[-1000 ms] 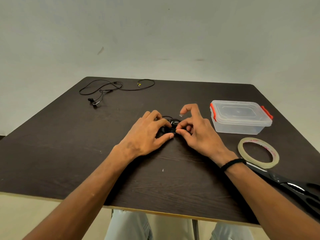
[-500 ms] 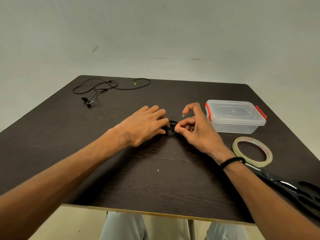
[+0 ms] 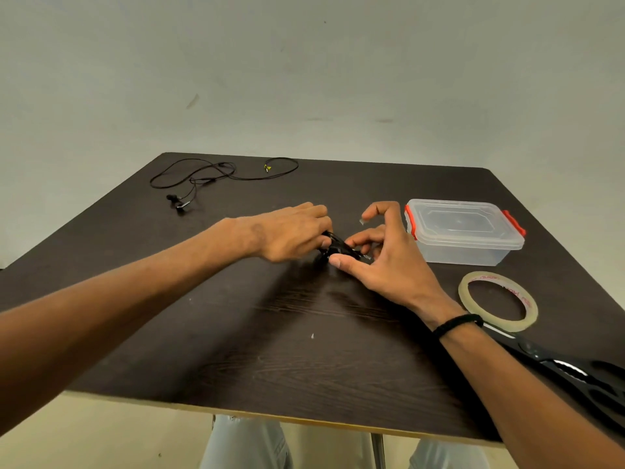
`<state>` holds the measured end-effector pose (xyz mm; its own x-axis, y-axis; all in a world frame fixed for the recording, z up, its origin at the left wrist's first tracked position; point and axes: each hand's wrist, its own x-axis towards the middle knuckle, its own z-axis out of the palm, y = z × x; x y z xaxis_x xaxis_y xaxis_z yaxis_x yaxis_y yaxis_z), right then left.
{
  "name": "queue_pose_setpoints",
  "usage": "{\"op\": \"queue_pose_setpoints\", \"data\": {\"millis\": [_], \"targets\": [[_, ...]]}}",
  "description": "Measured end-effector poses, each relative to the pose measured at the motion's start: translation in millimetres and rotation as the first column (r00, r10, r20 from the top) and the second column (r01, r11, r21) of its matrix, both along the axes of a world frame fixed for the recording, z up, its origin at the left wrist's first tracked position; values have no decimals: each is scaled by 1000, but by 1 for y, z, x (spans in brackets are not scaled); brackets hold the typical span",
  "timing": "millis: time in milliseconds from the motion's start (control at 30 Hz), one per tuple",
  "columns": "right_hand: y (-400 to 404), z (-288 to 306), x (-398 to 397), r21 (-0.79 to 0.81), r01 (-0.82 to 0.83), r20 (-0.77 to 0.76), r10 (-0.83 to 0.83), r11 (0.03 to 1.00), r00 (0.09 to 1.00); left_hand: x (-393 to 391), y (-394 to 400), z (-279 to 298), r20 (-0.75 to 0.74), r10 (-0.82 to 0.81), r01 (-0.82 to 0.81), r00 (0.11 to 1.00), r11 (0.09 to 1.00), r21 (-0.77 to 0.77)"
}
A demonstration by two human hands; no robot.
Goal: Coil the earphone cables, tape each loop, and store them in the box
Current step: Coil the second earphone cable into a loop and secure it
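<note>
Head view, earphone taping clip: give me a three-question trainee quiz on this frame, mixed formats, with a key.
1. True or false: the clear box has its lid on.
2. Multiple choice: where does the loose earphone lie? A) in the box B) at the far left of the table C) under the tape roll
3. Fill in: the left hand and right hand both grip the coiled ____, while a small piece of ____ sticks to the right index fingertip.

Key: 1 true; 2 B; 3 earphone, tape.
</note>
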<state>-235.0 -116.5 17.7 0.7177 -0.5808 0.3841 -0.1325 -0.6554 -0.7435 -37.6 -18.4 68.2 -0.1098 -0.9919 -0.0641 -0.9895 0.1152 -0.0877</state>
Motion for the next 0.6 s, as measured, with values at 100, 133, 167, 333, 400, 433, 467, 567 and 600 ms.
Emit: {"op": "queue_pose_setpoints", "data": {"millis": [100,133,167,333,400,433,467,567,600], "targets": [[0,3,7,54,18,47,-20,998,999,1,-5,13,-43,3,-1,999,1000,31],[-1,3,9,68,18,54,-22,998,998,0,-6,17,-60,11,-8,998,999,42],[-3,4,13,83,14,64,-19,996,998,0,-7,22,-75,22,-17,997,998,55],[-10,12,23,271,-50,164,5,961,986,4,-9,44,-183,86,-71,979,993,91],[-13,19,25,388,-111,217,27,915,976,10,-7,50,-311,132,-102,941,989,112],[-14,22,26,426,-143,238,42,894,970,13,-6,50,-403,159,-117,901,985,126],[-16,25,27,441,-163,248,54,883,967,14,-4,49,-510,181,-129,841,982,135],[-23,30,35,412,-119,224,26,903,974,15,-5,37,-802,223,-197,554,971,134],[-24,32,37,395,-79,204,-3,915,979,12,-6,32,-862,243,-234,444,961,151]]}}
